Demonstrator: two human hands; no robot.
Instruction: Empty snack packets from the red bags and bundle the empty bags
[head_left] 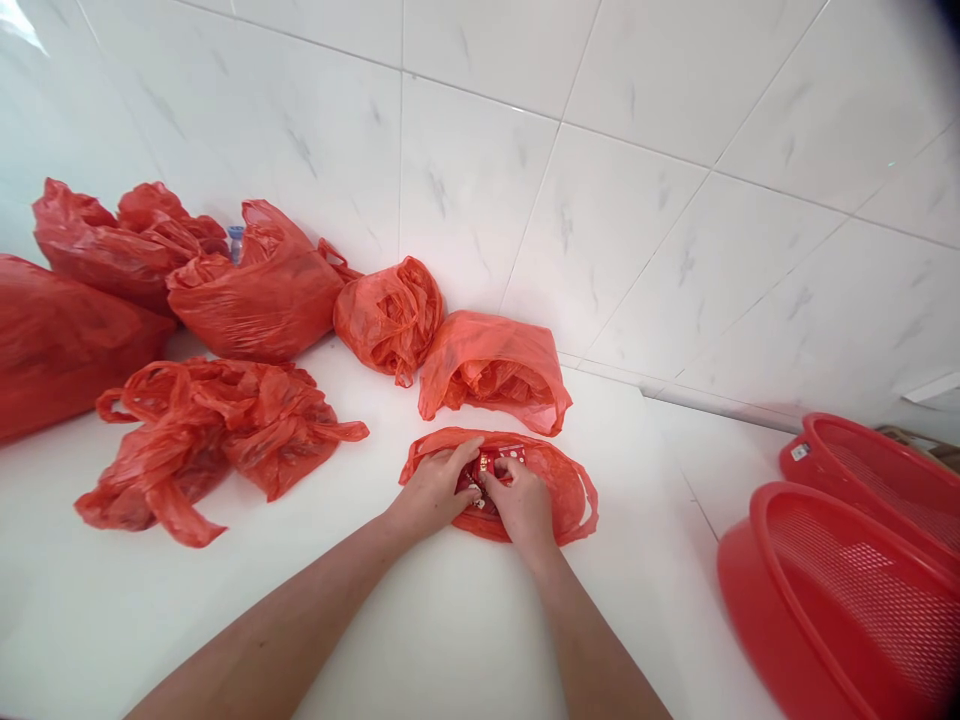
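Note:
A flat red plastic bag [559, 480] lies on the white counter [420, 620] in front of me. A small red packet with white dots [501, 460] sits at its mouth. My left hand [435, 490] rests on the bag's left side, its fingers curled onto the packet. Close beside it, my right hand [525, 505] pinches the packet with bent fingers. Both hands meet over the middle of the bag.
Several filled and crumpled red bags [262, 290] crowd the back left of the counter against the tiled wall [600, 150]. A blue bottle cap [235, 236] pokes out between two of them. Two red mesh baskets [847, 600] sit at the right edge.

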